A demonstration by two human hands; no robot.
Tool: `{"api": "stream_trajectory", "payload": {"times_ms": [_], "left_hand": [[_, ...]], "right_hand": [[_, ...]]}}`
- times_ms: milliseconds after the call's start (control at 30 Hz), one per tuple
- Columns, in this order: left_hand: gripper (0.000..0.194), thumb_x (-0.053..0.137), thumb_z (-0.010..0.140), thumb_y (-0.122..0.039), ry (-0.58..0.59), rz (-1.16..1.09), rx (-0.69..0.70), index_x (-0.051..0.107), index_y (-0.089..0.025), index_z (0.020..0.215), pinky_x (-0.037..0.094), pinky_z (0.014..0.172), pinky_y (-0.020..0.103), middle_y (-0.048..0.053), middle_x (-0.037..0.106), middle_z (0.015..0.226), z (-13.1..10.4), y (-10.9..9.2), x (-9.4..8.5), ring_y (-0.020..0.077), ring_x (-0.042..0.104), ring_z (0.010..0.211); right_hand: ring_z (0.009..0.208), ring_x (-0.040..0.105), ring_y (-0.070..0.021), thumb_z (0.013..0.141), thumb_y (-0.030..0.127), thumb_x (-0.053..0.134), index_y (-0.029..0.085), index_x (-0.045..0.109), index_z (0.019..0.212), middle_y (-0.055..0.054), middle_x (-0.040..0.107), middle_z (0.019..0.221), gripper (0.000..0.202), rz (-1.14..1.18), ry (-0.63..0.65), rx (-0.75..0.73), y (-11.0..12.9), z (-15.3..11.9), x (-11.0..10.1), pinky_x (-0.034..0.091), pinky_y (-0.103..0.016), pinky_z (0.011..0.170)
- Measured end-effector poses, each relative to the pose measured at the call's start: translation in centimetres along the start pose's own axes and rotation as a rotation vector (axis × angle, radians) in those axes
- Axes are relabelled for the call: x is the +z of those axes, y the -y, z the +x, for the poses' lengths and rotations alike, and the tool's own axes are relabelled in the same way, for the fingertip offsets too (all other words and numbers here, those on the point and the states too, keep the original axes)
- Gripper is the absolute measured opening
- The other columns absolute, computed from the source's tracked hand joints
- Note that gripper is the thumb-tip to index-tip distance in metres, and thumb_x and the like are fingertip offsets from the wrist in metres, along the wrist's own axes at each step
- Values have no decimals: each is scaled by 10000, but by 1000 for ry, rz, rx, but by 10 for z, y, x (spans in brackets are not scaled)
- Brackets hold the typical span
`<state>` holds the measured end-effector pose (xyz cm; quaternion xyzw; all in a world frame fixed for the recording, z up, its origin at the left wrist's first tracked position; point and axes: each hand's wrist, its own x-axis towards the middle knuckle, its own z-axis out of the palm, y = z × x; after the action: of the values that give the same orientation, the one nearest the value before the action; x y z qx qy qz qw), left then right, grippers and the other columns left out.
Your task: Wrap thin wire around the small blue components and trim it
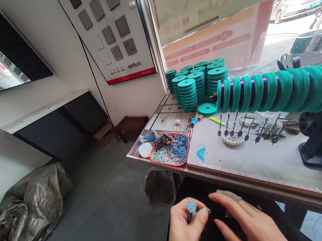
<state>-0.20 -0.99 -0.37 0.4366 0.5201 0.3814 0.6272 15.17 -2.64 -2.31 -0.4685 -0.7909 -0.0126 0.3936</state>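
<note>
My left hand (187, 226) is closed around a small bundle of thin pieces with light-blue ends (191, 206), gripped between thumb and fingers. The ends point up toward me, and a dark lower part is mostly hidden by the fingers. Just to the right, my right hand (252, 224) has its thumb and forefinger apart, with nothing visible between them. A greenish-grey patch (229, 195) shows behind its forefinger; I cannot tell what it is. Both hands are below the table's front edge, over a dark lap.
On the table stand an orange tray (156, 163) of blue and black parts, loose blue sticks (201, 153), a bead dish (232, 139) and stacked green spools (188, 95). A black machine (315, 140) carries a row of green discs (294, 88). A bin (159, 186) sits below.
</note>
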Motion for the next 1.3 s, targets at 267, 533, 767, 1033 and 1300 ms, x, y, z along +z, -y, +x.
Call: {"api": "stream_trajectory", "payload": {"times_ms": [267,533,767,1033,1300], "left_hand": [[306,654,738,-422,64,-279,84,569,-153,622,395,677,261,12,531,645,-5,-6,8,131,482,638],[341,802,585,-310,-150,-688,-62,516,-163,700,227,410,143,-80,419,498,1,-25,2,29,281,435],[429,717,622,-458,-17,-367,-171,397,-183,697,86,415,175,-98,385,458,3,-7,7,24,182,430],[401,684,608,-431,-37,-326,-202,436,-171,786,75,434,198,-96,393,463,3,-3,7,37,220,446],[361,658,632,-426,-26,-285,-212,426,-179,757,83,438,202,-100,373,445,2,-1,7,40,211,444]], "right_hand": [[359,400,-84,926,132,297,203,417,512,42,439,415,437,-62,-58,-198,8,12,3,293,-230,410],[394,350,-97,883,106,391,193,458,542,45,421,424,358,69,-239,-151,6,1,5,244,-254,448],[538,472,-145,936,210,348,208,551,710,2,540,594,303,131,-146,-2,1,-4,14,325,-277,555],[532,471,-149,903,146,392,202,542,698,-1,543,572,261,81,-53,-81,2,6,2,342,-264,532],[531,467,-150,894,125,392,197,538,701,-12,564,595,252,68,-86,-95,2,7,2,345,-262,532]]}}
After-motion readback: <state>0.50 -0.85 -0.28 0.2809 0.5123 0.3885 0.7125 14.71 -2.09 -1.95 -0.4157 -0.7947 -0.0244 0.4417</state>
